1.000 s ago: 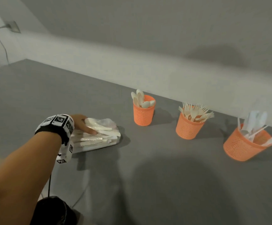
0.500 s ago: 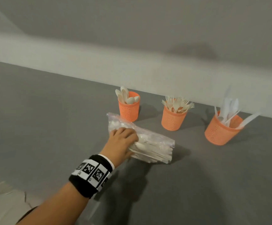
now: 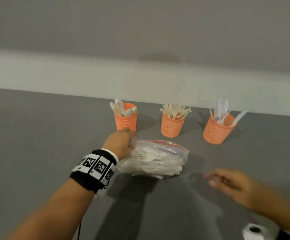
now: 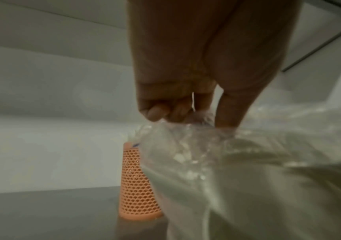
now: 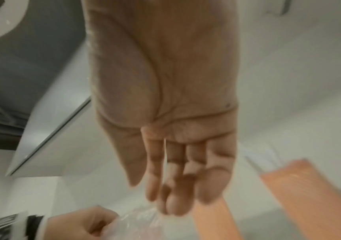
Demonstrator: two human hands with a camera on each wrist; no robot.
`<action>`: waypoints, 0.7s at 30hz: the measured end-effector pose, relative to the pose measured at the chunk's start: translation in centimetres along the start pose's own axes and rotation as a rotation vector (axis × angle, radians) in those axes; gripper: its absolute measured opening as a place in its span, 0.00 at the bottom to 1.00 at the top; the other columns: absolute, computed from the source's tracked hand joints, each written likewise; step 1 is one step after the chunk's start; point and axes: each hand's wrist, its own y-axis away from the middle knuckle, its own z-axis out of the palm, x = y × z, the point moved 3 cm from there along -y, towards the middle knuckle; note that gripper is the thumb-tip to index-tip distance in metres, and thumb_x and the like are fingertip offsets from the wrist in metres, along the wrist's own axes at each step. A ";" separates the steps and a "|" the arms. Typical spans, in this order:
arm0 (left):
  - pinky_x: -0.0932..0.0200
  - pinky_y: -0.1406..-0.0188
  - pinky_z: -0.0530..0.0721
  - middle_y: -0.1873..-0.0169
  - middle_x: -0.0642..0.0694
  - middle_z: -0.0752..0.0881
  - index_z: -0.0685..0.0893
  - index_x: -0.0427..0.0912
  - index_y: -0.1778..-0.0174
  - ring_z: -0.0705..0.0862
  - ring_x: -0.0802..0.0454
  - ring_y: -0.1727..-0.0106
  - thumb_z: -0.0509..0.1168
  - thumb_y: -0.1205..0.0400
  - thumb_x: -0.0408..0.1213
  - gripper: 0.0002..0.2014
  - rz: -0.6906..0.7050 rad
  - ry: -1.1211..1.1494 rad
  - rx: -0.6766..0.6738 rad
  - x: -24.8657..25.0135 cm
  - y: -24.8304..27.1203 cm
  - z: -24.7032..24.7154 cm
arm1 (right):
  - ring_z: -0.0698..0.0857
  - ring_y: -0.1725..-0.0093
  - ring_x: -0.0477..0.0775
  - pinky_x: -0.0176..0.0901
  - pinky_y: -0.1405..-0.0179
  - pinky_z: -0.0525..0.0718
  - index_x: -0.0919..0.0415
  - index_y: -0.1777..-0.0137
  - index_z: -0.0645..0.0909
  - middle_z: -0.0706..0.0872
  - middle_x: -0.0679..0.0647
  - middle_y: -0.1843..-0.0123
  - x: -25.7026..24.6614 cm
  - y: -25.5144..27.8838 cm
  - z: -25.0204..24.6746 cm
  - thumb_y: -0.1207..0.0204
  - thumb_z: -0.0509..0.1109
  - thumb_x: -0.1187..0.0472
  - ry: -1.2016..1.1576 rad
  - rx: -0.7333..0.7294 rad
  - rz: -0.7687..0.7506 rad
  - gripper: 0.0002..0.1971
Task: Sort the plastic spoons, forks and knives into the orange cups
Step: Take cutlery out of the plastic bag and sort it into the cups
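My left hand (image 3: 121, 142) grips the left end of a clear plastic bag (image 3: 156, 158) full of white cutlery; the bag (image 4: 247, 162) bunches under my curled fingers, just above the grey table. Behind it stand three orange mesh cups: one with spoons (image 3: 126, 118), one with forks (image 3: 172, 122), one with knives (image 3: 216, 129). The spoon cup (image 4: 136, 186) shows beside the bag in the left wrist view. My right hand (image 3: 227, 182) hovers blurred to the right of the bag, fingers (image 5: 171, 186) loosely extended and holding nothing.
The grey table (image 3: 37, 135) runs back to a white wall ledge (image 3: 71, 75). A white roll-like object (image 3: 253, 231) sits at the near right corner. A dark cable (image 3: 79, 229) hangs below my left forearm.
My left hand has carried the bag from the far left to in front of the cups. My right hand has come into view, reaching toward the bag.
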 end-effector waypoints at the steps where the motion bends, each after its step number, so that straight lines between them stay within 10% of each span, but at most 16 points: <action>1: 0.52 0.55 0.78 0.49 0.42 0.82 0.83 0.41 0.42 0.82 0.38 0.48 0.63 0.23 0.31 0.14 0.059 0.022 0.103 0.4 0.1 -0.7 | 0.82 0.60 0.39 0.24 0.62 0.76 0.35 0.60 0.84 0.87 0.43 0.63 -0.9 -2.2 -0.7 0.29 0.70 0.41 -0.114 0.126 -0.090 0.03; 3: 0.55 0.68 0.72 0.63 0.42 0.82 0.85 0.38 0.62 0.82 0.38 0.61 0.62 0.29 0.25 0.07 0.189 0.077 0.303 0.9 0.8 -1.8 | 0.81 0.59 0.45 0.21 0.59 0.75 0.51 0.56 0.85 0.86 0.51 0.58 -3.1 -6.6 -1.8 0.25 0.70 0.67 -0.179 0.433 -0.248 0.09; 5: 0.55 0.74 0.73 0.70 0.43 0.80 0.79 0.38 0.71 0.79 0.40 0.69 0.58 0.33 0.27 0.06 0.292 0.112 0.492 1.1 1.8 -2.7 | 0.81 0.55 0.50 0.19 0.57 0.74 0.62 0.50 0.85 0.83 0.56 0.52 -4.9 -9.9 -1.4 0.25 0.69 0.70 -0.241 0.509 -0.254 0.07; 11: 0.54 0.66 0.70 0.65 0.49 0.77 0.71 0.49 0.64 0.65 0.50 0.63 0.62 0.33 0.33 0.08 0.278 0.101 0.754 0.2 3.3 -4.1 | 0.82 0.50 0.48 0.35 0.57 0.78 0.54 0.40 0.81 0.85 0.51 0.48 -8.7 -12.4 4.1 0.22 0.64 0.47 -0.341 -0.113 -0.119 0.16; 14: 0.54 0.65 0.68 0.60 0.51 0.72 0.72 0.47 0.69 0.67 0.50 0.60 0.70 0.36 0.31 0.12 0.257 0.061 0.794 -0.1 3.8 -4.1 | 0.82 0.57 0.45 0.41 0.53 0.79 0.53 0.49 0.84 0.86 0.51 0.57 -9.5 -12.2 5.3 0.26 0.66 0.40 -0.469 -0.117 -0.163 0.18; 21: 0.64 0.56 0.57 0.63 0.51 0.83 0.72 0.53 0.62 0.73 0.56 0.55 0.67 0.31 0.39 0.10 0.332 0.124 0.675 -0.1 4.5 -5.0 | 0.74 0.72 0.48 0.44 0.67 0.74 0.55 0.65 0.81 0.78 0.52 0.72 -8.7 -12.7 4.6 0.20 0.65 0.62 -0.483 0.101 -0.174 0.11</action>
